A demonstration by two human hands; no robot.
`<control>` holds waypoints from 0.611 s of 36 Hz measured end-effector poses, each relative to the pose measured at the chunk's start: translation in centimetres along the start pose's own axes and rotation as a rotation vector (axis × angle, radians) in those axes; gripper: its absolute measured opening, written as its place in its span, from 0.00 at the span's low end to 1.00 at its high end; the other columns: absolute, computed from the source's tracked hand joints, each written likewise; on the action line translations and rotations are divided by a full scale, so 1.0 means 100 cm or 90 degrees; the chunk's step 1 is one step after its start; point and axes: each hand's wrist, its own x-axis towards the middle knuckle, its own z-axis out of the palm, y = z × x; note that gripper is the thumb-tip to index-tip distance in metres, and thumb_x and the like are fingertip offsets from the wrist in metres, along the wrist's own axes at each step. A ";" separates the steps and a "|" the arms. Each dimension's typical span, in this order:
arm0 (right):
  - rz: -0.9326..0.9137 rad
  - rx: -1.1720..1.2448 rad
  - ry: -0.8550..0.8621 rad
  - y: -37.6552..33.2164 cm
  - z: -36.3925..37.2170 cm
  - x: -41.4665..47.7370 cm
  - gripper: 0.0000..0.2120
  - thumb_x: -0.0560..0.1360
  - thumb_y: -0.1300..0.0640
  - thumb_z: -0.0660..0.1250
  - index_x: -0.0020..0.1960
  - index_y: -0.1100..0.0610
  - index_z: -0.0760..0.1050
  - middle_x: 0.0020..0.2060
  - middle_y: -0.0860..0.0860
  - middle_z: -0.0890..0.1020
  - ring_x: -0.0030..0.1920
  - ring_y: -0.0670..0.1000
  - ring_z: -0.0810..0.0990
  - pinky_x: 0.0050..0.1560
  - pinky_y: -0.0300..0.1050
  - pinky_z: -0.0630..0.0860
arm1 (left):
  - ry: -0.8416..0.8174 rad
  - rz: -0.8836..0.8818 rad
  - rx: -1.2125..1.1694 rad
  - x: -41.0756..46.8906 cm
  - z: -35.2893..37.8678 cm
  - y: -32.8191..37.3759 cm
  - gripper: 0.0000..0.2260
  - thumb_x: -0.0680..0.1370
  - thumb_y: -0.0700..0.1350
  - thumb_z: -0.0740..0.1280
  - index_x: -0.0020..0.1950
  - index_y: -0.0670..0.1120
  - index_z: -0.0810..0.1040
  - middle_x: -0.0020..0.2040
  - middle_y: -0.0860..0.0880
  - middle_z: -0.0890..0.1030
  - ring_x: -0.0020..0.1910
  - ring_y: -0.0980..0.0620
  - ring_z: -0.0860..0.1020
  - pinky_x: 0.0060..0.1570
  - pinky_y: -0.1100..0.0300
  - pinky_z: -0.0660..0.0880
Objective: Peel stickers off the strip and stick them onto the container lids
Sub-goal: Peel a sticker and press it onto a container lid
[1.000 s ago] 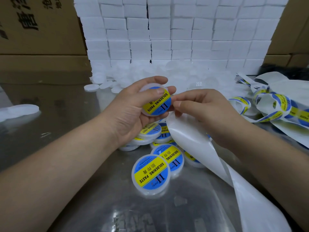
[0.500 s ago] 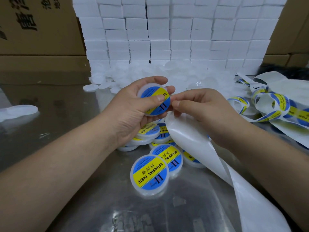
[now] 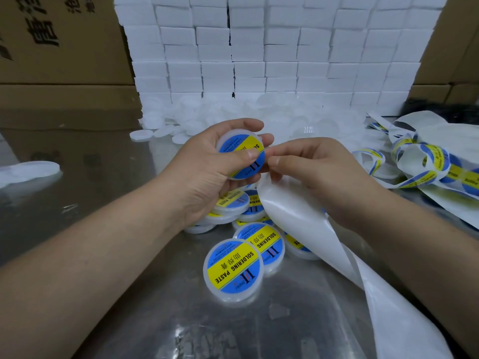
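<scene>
My left hand (image 3: pixel 207 174) grips a round white container lid (image 3: pixel 241 156) that carries a blue and yellow "SOLDERING PASTE" sticker, with the thumb pressing across the sticker's face. My right hand (image 3: pixel 311 172) is right beside it, thumb and fingers pinching the top of the white backing strip (image 3: pixel 298 224), which trails down to the lower right. Below the hands lies a heap of stickered lids (image 3: pixel 233 268). A tangle of strip with stickers still on it (image 3: pixel 435 164) lies at the right.
Several plain white lids (image 3: pixel 186 120) are piled behind the hands, in front of a wall of white blocks (image 3: pixel 272 47). Cardboard boxes (image 3: pixel 59 47) stand at left and right. The shiny metal table (image 3: pixel 77 177) holds one more white lid (image 3: pixel 28 169) at far left.
The lid has turned in my left hand, its sticker rotating, and the thumb has slid across it. My right hand has stayed at the strip's top.
</scene>
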 end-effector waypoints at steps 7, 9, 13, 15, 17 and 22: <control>0.001 0.006 -0.002 -0.001 -0.001 -0.001 0.10 0.72 0.60 0.66 0.36 0.52 0.83 0.27 0.47 0.78 0.34 0.48 0.75 0.39 0.44 0.70 | 0.005 0.003 0.002 0.000 0.000 0.001 0.13 0.74 0.34 0.64 0.47 0.52 0.78 0.47 0.52 0.84 0.44 0.52 0.83 0.41 0.60 0.80; 0.001 0.005 0.001 -0.001 -0.001 -0.001 0.09 0.72 0.60 0.66 0.37 0.52 0.82 0.28 0.47 0.78 0.34 0.48 0.76 0.40 0.44 0.70 | 0.005 0.001 0.000 0.000 0.000 0.001 0.12 0.74 0.34 0.64 0.47 0.52 0.78 0.47 0.52 0.84 0.45 0.52 0.83 0.42 0.60 0.80; -0.001 -0.002 0.000 -0.002 -0.001 -0.001 0.08 0.72 0.60 0.65 0.39 0.54 0.82 0.28 0.47 0.78 0.34 0.47 0.76 0.39 0.43 0.70 | 0.006 -0.002 0.001 -0.001 0.000 0.001 0.12 0.74 0.34 0.64 0.47 0.52 0.78 0.47 0.52 0.84 0.45 0.52 0.83 0.42 0.60 0.80; -0.004 -0.004 0.000 -0.002 -0.001 -0.001 0.08 0.72 0.60 0.65 0.38 0.53 0.82 0.27 0.46 0.78 0.34 0.47 0.75 0.38 0.42 0.70 | 0.009 -0.003 0.005 -0.002 0.000 0.001 0.13 0.74 0.34 0.64 0.47 0.52 0.78 0.47 0.52 0.84 0.45 0.52 0.83 0.41 0.60 0.80; -0.005 -0.003 0.002 -0.001 -0.001 -0.001 0.10 0.71 0.60 0.66 0.36 0.51 0.83 0.27 0.46 0.78 0.34 0.46 0.75 0.38 0.42 0.69 | 0.014 -0.001 0.010 -0.001 0.001 0.001 0.13 0.74 0.34 0.64 0.47 0.52 0.78 0.47 0.52 0.84 0.45 0.52 0.83 0.41 0.60 0.80; -0.011 -0.001 -0.013 -0.001 0.000 -0.001 0.10 0.70 0.56 0.68 0.33 0.45 0.83 0.27 0.45 0.78 0.33 0.45 0.76 0.39 0.42 0.70 | 0.024 0.004 0.040 -0.002 0.003 0.002 0.13 0.76 0.34 0.63 0.45 0.53 0.78 0.46 0.53 0.84 0.45 0.53 0.83 0.43 0.59 0.80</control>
